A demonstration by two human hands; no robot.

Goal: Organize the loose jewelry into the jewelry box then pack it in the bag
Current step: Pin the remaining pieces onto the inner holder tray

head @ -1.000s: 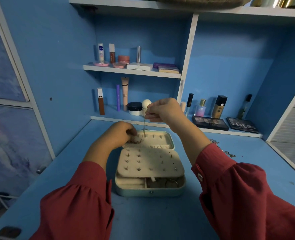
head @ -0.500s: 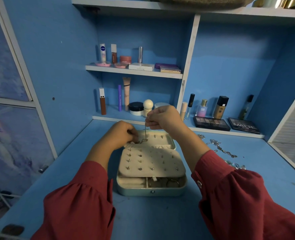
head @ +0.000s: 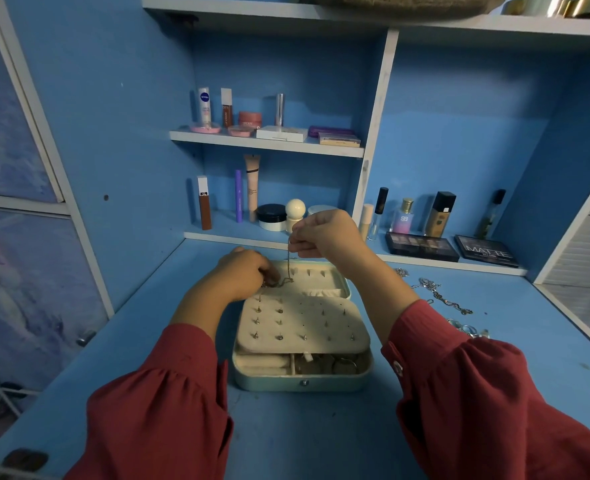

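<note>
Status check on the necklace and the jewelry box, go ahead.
Right hand pinches thin gold chain, hanging into open cream-lined jewelry box. Left hand holds chain's lower end at lid. Silver jewelry loose on blue desk, right. Nothing blocking.

Two hands: a left hand (head: 243,271) and a right hand (head: 324,233), sharing one thin chain (head: 288,268). One open jewelry box (head: 304,381) sits on the desk (head: 304,438). One tangle of loose silver jewelry (head: 442,299) lies to its right; pieces cannot be counted. Two eyeshadow palettes (head: 421,245) lie side by side on the lower shelf.
</note>
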